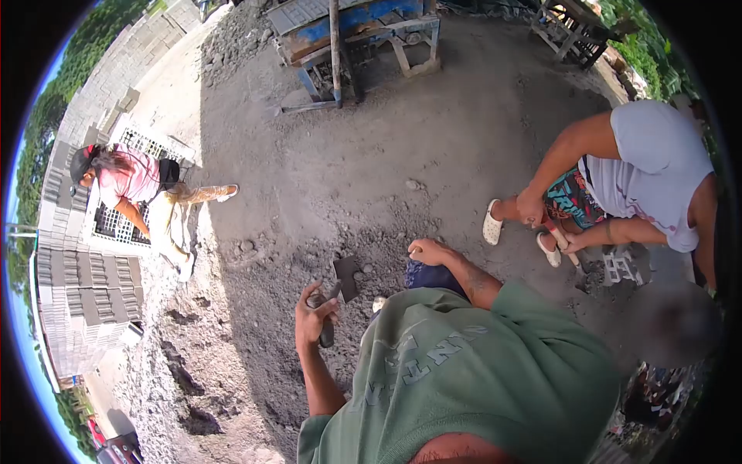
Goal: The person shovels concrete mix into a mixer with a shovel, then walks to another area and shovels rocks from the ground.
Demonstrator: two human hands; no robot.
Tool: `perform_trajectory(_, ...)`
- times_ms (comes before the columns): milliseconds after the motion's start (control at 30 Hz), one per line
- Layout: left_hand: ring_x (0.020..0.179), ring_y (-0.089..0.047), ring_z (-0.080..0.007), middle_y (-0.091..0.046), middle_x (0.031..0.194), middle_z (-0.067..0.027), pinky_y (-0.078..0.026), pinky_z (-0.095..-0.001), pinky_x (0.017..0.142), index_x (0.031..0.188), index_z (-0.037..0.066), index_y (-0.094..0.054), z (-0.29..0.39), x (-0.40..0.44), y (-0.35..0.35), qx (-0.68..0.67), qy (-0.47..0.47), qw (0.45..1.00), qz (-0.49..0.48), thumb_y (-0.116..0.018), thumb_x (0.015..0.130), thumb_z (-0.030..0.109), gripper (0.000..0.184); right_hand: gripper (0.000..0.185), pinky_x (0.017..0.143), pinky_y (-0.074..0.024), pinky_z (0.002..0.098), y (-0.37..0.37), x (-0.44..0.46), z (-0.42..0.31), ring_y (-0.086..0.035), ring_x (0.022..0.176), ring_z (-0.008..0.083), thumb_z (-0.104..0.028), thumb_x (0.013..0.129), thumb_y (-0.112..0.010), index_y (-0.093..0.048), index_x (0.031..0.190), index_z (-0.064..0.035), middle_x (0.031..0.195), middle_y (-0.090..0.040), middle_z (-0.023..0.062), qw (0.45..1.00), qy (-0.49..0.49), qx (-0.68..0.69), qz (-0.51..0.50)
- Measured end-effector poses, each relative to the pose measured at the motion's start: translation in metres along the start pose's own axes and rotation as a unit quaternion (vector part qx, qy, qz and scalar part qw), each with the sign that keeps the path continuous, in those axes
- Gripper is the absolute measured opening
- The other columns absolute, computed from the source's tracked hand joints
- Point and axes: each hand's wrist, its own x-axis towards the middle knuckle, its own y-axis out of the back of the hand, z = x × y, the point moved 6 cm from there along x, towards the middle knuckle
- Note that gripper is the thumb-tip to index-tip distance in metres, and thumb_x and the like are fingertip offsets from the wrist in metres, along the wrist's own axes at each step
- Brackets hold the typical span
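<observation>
In the head view, my left hand (315, 313) is wrapped round the handle of a trowel (348, 279). The trowel's flat dark blade points away from me, just over the gravelly ground (270, 340). Beside the blade are a few small lumps of grey material. My right hand (430, 252) is by my knee, its fingers curled in and no tool showing in them. Under it is the dark blue patterned cloth (433, 278) of my shorts. My green shirt fills the lower middle.
To the right, a person in a white shirt (657, 147) bends over a red-handled tool (558, 233) near a grey hollow block (621, 265). At left, a person in pink (131, 178) stoops beside stacked blocks (89, 286). A blue-edged bench (363, 31) stands ahead.
</observation>
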Motion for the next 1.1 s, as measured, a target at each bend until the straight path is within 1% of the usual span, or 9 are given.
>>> perform_trajectory(167,0.053,-0.057,-0.0161,-0.062,0.072,-0.0141,-0.046,-0.0268,0.05,0.125,-0.004,-0.039,0.052,0.113,-0.008,0.022,-0.012,0.999,-0.042,-0.065,0.074,0.007,0.058,0.027,0.076,-0.0472,0.0412,0.033,0.107,0.043,-0.059,0.091,0.0267,-0.023,0.082,-0.058,-0.06,0.102,-0.0055,0.099,-0.061,0.0151,0.988,-0.011,0.131,0.081)
perform_trajectory(233,0.054,-0.059,-0.0182,-0.063,0.079,-0.0196,-0.049,-0.0292,0.051,0.128,-0.004,-0.034,0.059,0.167,-0.006,-0.047,-0.006,0.998,-0.049,-0.062,0.077,0.005,0.059,0.025,0.077,-0.0468,0.0413,0.072,0.152,0.04,-0.059,0.092,0.0284,-0.022,0.08,-0.058,-0.061,0.1,-0.0068,0.097,-0.062,0.0144,0.998,-0.004,0.027,0.054)
perform_trajectory(267,0.054,-0.059,-0.0187,-0.063,0.08,-0.0204,-0.049,-0.0289,0.051,0.128,-0.003,-0.034,0.063,0.192,-0.009,-0.09,-0.012,0.994,-0.056,-0.062,0.077,0.006,0.059,0.029,0.084,-0.044,0.0437,0.088,0.186,0.05,-0.054,0.104,0.0308,-0.017,0.081,-0.056,-0.06,0.109,-0.0114,0.108,-0.058,0.0153,0.999,0.003,0.04,0.033)
perform_trajectory(367,0.052,-0.058,-0.0186,-0.062,0.083,-0.0219,-0.048,-0.0276,0.046,0.128,-0.001,-0.036,0.076,0.266,-0.015,-0.18,-0.024,0.979,-0.091,-0.061,0.078,0.008,0.056,0.025,0.082,-0.0455,0.0389,0.184,0.248,0.055,-0.057,0.098,0.0296,-0.021,0.081,-0.054,-0.062,0.101,-0.0098,0.103,-0.06,0.015,0.993,0.026,0.019,0.111)
perform_trajectory(533,0.045,-0.05,-0.0151,-0.06,0.073,-0.0158,-0.042,-0.0261,0.039,0.122,-0.001,-0.041,0.107,0.378,-0.059,-0.042,0.05,0.982,-0.174,-0.059,0.079,0.008,0.047,0.027,0.084,-0.0445,0.0378,0.349,0.279,0.087,-0.057,0.099,0.0277,-0.016,0.084,-0.049,-0.059,0.107,-0.0078,0.107,-0.06,0.0134,0.974,-0.07,0.118,0.181)
perform_trajectory(767,0.042,-0.049,-0.0147,-0.056,0.066,-0.0121,-0.041,-0.0252,0.038,0.116,-0.002,-0.041,0.264,0.506,-0.244,0.038,0.045,0.959,-0.278,-0.063,0.076,0.015,0.048,0.028,0.076,-0.0485,0.0355,0.535,0.25,0.148,-0.062,0.084,0.0212,-0.013,0.087,-0.044,-0.055,0.112,-0.0047,0.1,-0.062,0.0113,0.917,-0.052,0.244,0.311)
perform_trajectory(900,0.042,-0.05,-0.0149,-0.056,0.07,-0.0154,-0.042,-0.0248,0.038,0.117,-0.002,-0.041,0.347,0.582,-0.392,-0.062,0.014,0.88,-0.471,-0.062,0.077,0.016,0.048,0.026,0.074,-0.049,0.036,0.604,0.246,0.248,-0.061,0.087,0.0217,-0.018,0.089,-0.047,-0.055,0.11,-0.0051,0.099,-0.062,0.0114,0.847,-0.131,0.288,0.427)
perform_trajectory(1033,0.039,-0.048,-0.0167,-0.053,0.065,-0.0124,-0.039,-0.027,0.036,0.111,0.003,-0.045,0.387,0.626,-0.546,-0.053,0.082,0.819,-0.565,-0.064,0.07,0.005,0.045,0.026,0.088,-0.0428,0.0435,0.571,0.224,0.365,-0.049,0.109,0.0308,-0.015,0.083,-0.048,-0.061,0.104,-0.0087,0.115,-0.054,0.0153,0.732,-0.358,0.34,0.469)
perform_trajectory(1100,0.038,-0.048,-0.0168,-0.051,0.063,-0.0103,-0.039,-0.0284,0.036,0.107,0.005,-0.046,0.396,0.641,-0.617,0.015,0.109,0.805,-0.583,-0.063,0.065,-0.001,0.045,0.029,0.088,-0.0435,0.0406,0.53,0.223,0.412,-0.053,0.105,0.0293,-0.014,0.074,-0.054,-0.063,0.101,-0.0112,0.107,-0.059,0.0149,0.727,-0.38,0.297,0.489)
